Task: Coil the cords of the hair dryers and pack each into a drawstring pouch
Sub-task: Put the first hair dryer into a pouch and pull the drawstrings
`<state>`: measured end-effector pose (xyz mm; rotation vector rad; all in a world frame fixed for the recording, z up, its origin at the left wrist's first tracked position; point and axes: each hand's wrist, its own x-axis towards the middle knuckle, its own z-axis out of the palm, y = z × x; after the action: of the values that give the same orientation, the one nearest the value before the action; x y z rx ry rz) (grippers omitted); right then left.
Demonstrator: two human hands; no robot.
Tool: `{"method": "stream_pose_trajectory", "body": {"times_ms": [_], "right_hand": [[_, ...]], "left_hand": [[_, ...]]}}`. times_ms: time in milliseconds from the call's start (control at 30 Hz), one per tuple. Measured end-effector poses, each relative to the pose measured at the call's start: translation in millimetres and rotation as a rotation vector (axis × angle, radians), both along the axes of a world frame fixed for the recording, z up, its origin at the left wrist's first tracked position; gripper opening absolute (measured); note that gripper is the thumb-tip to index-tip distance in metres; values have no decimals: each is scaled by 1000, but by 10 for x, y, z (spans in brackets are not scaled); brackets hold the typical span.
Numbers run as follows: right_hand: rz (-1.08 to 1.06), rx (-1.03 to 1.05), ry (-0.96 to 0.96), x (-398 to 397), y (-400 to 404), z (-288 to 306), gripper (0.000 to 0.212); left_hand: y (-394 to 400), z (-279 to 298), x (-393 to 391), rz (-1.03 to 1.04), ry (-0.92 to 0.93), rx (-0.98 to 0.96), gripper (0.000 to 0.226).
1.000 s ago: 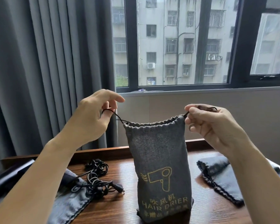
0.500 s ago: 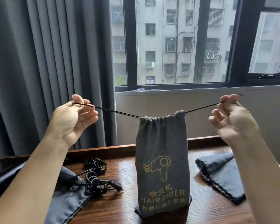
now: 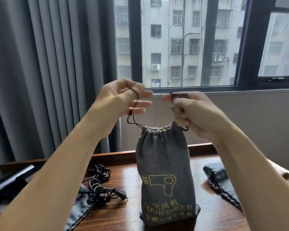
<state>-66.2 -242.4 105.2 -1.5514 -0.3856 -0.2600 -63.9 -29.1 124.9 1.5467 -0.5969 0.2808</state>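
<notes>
So we've got the wooden table [image 3: 223, 214] in front of the window [image 3: 182, 44] and grey curtain [image 3: 48, 72]. Our filled grey pouch [image 3: 163, 172] stands upright mid-table, its mouth cinched shut, a yellow dryer logo on the front. Two flat spare pouches lie on either side: one at left [image 3: 78, 209] and one at right [image 3: 223, 184]. A tangled black cord [image 3: 98, 185] with its plug sits on the left one. Our left hand [image 3: 122, 100] is above the pouch, the drawstring [image 3: 132, 117] looped around its fairly straight fingers. Our right hand [image 3: 190, 109] has its fingers curled, pinching the other string end.
</notes>
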Motion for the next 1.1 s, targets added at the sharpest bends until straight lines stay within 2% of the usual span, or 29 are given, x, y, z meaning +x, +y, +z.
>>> {"method": "stream_pose_trajectory", "body": {"times_ms": [100, 167, 233, 267, 333, 400, 467, 567, 667, 733, 800, 900, 967, 1033, 1100], "right_hand": [[128, -304, -46, -31, 262, 75, 16], [92, -489, -118, -33, 348, 101, 21], [14, -575, -177, 10, 393, 89, 35], [-4, -571, -203, 18, 427, 80, 34], [-44, -521, -208, 45, 493, 46, 8], [-93, -360, -37, 94, 502, 58, 23], [-16, -194, 115, 143, 440, 112, 36], [143, -125, 259, 136, 311, 221, 56], [221, -106, 292, 132, 249, 263, 55], [233, -110, 292, 154, 243, 257, 45], [235, -107, 298, 157, 239, 255, 35], [209, -127, 295, 147, 205, 264, 44], [157, -190, 279, 143, 154, 276, 55], [72, -272, 250, 158, 81, 278, 69], [21, -257, 227, 160, 32, 261, 71]], "left_hand": [[-267, 148, -61, 18, -186, 167, 11], [-346, 250, -78, 25, -261, 228, 5], [-386, 349, -120, 2, -282, 281, 5], [-408, 394, -146, -11, -285, 299, 6], [-449, 464, -208, -37, -294, 353, 9], [-456, 521, -251, -56, -335, 430, 9], [-391, 558, -220, -28, -399, 462, 20], [-198, 533, -46, 206, -532, 564, 41], [-88, 326, 68, 195, -459, 760, 47], [-111, 153, 143, 225, -452, 730, 49], [-151, 37, 200, 304, -470, 665, 34], [-170, -43, 232, 260, -419, 544, 8], [-159, -47, 212, 240, -349, 454, 5], [-130, -61, 159, 275, -165, 293, 6], [-103, -79, 59, 139, 216, 125, 14]]}}
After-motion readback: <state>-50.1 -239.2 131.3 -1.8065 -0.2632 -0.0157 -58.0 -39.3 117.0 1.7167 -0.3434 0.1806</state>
